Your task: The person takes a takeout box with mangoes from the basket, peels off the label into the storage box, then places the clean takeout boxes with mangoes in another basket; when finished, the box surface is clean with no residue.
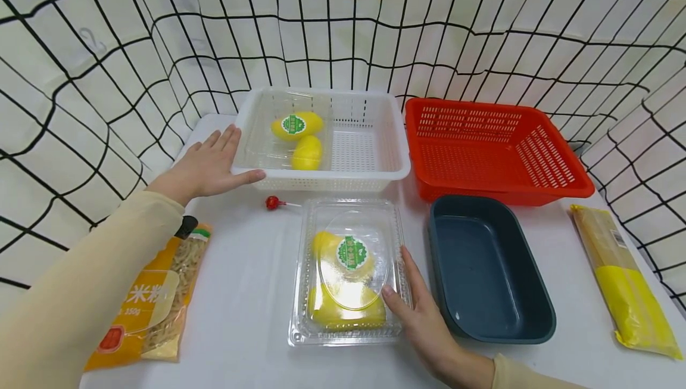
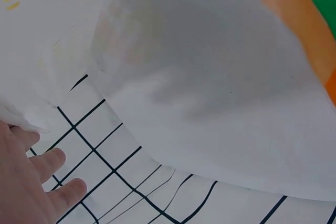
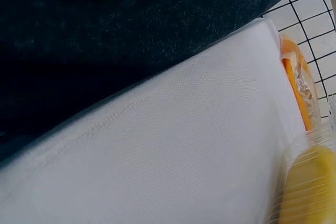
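Note:
A clear plastic clamshell box (image 1: 351, 270) with yellow mango-like fruit and a green-and-white round sticker lies on the white table. My right hand (image 1: 429, 323) grips its right edge, thumb over the lid and index finger along the side; the other fingers are mostly hidden. In the head view, my left hand (image 1: 209, 165) spreads straight fingers at the left rim of a white basket (image 1: 370, 180). Its fingers (image 2: 65, 195) appear beside that basket in the left wrist view. Another clear clamshell with yellow fruit (image 1: 307, 153) sits in the basket's left half.
A red basket (image 1: 498, 192) stands at the back right, with a dark blue tub (image 1: 490, 329) before it. A yellow packet (image 1: 632, 293) lies far right. An orange noodle bag (image 1: 155, 299) is under my left forearm. A red lollipop (image 1: 273, 202) lies near the white basket. Black wire mesh (image 1: 354, 19) encloses the table.

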The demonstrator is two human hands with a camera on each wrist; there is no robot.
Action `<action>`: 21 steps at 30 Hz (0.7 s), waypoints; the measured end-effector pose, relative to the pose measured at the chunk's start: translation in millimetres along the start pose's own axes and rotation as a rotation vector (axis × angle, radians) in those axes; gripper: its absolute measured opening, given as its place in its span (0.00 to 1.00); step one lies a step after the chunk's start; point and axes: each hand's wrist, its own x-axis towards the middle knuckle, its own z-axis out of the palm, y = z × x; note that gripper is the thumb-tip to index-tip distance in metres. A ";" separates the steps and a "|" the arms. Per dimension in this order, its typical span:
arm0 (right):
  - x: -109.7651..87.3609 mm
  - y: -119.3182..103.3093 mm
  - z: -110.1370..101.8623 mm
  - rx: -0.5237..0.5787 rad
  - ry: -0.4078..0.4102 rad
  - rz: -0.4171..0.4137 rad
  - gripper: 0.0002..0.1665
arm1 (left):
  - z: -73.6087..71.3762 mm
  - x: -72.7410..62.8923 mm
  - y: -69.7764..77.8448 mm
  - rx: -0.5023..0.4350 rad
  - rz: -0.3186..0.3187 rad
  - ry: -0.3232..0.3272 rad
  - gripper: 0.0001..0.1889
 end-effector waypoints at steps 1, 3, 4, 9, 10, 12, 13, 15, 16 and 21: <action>-0.2 -0.1 0.1 0.004 -0.001 0.004 0.49 | 0.1 0.0 -0.1 -0.002 0.000 0.001 0.62; -0.6 -0.4 0.3 0.010 -0.004 0.012 0.49 | 0.6 0.4 -0.8 0.000 -0.001 0.002 0.63; -0.9 -0.5 0.2 0.011 -0.007 0.017 0.49 | 0.9 0.6 -1.1 0.000 -0.001 0.004 0.63; -1.5 -0.4 -2.6 0.012 0.001 0.010 0.48 | 2.0 3.4 0.8 -0.027 0.002 0.021 0.63; -1.5 -0.3 -3.3 0.012 0.004 0.007 0.48 | 2.2 3.8 1.5 -0.035 0.001 0.022 0.63; -1.6 -0.2 -4.3 0.010 0.009 0.009 0.48 | 2.6 4.0 2.4 -0.047 0.000 0.020 0.62; -1.5 0.0 -4.6 0.011 0.008 0.010 0.48 | 2.4 3.4 2.5 -0.049 -0.002 0.018 0.62; -1.4 0.3 -4.7 0.010 0.006 0.013 0.48 | 1.2 1.4 2.9 -0.046 -0.004 0.018 0.62; -1.3 0.3 -4.5 0.010 0.005 0.013 0.48 | 0.3 0.4 3.0 -0.045 -0.003 0.018 0.61; -1.0 0.1 -3.4 0.017 0.004 0.022 0.48 | -7.3 -4.4 4.4 -0.032 0.009 0.030 0.60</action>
